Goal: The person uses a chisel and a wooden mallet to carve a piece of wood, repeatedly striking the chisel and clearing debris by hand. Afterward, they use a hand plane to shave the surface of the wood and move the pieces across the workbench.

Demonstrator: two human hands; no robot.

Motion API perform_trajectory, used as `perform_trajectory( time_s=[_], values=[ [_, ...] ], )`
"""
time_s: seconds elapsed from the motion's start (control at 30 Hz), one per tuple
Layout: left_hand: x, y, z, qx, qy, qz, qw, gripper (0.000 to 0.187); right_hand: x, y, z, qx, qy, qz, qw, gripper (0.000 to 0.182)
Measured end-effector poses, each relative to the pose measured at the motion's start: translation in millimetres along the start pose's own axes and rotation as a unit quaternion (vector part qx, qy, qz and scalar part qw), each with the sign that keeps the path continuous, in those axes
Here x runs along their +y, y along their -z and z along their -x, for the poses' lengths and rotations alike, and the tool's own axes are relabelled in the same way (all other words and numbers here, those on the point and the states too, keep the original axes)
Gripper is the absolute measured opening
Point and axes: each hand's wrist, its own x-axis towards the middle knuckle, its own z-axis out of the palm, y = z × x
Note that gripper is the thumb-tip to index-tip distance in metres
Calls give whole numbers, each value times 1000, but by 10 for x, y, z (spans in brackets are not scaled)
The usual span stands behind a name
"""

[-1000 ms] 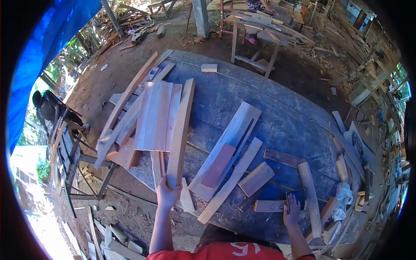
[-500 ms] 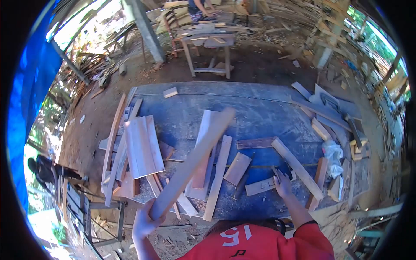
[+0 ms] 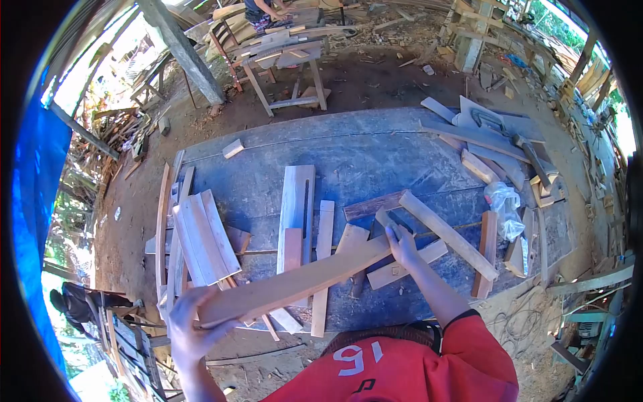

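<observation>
A long wooden board (image 3: 301, 281) is held slantwise above the table's near side. My left hand (image 3: 191, 321) grips its near-left end, fingers on top and thumb beneath. At the other end, my right hand (image 3: 402, 246) has its fingers by the board's tip, with a small wood piece (image 3: 385, 218) just beyond them. Whether the right hand holds the board or that piece is not clear. Below the board lie a narrow strip (image 3: 323, 268), a short block (image 3: 353, 238) and a slotted board (image 3: 296, 201). A flat piece with small marks (image 3: 422, 260) rests beside my right forearm.
Joined planks (image 3: 206, 234) and long strips lie on the blue-grey table (image 3: 254, 161) at left. At right are a plastic bag (image 3: 506, 204), a clamp (image 3: 489, 120) and stacked offcuts. A person (image 3: 261, 13) is at a far workbench (image 3: 284, 57); another person (image 3: 77, 305) is at far left.
The board has swung from steeply raised to lower and flatter, its far end now by my right hand. My right hand has moved up and left, off the marked piece. The view has shifted.
</observation>
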Motion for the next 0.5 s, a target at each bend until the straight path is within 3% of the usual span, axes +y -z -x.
perform_trajectory(
  time_s=[0.03, 0.07, 0.1, 0.13, 0.17, 0.2, 0.23, 0.3, 0.33, 0.43, 0.47, 0.5],
  values=[
    [-32, -66, 11, 85, 44, 34, 995, 64, 33, -17, 24, -1, -1, -2, 1000, 39],
    [-152, -233, 80, 156, 75, 178, 969, 77, 107, -45, 41, 6, -11, 5, 1000, 39],
    [-187, -383, 51, 155, 75, 175, 969, 77, 210, -87, 61, 12, -22, 12, 1000, 39],
    [-150, -560, 14, 251, 97, 307, 913, 79, 423, -212, 77, 38, -126, -65, 989, 38],
    [-136, -728, -11, 340, 117, 431, 828, 81, 423, -195, 93, 37, -128, -66, 989, 38],
    [-178, -876, 3, 370, 167, 481, 778, 75, 363, -131, 105, 30, -144, -93, 985, 40],
    [-128, -963, -71, 369, 167, 482, 777, 75, 327, -90, 101, 25, -158, -119, 980, 41],
    [-22, -1104, -286, 499, 216, 578, 608, 69, 277, -109, 114, 37, -134, -60, 988, 42],
    [-39, -1120, -324, 514, 254, 584, 575, 61, 265, -103, 120, 49, -111, -3, 993, 43],
    [-234, -1081, -346, 502, 287, 609, 543, 52, 402, -162, 83, 40, -155, -66, 985, 42],
    [-262, -1054, -364, 489, 259, 643, 528, 46, 449, -139, 57, 9, -179, -90, 980, 42],
    [-354, -1039, -336, 441, 177, 665, 576, 47, 341, -30, -11, -20, -203, -114, 972, 43]
  ],
)
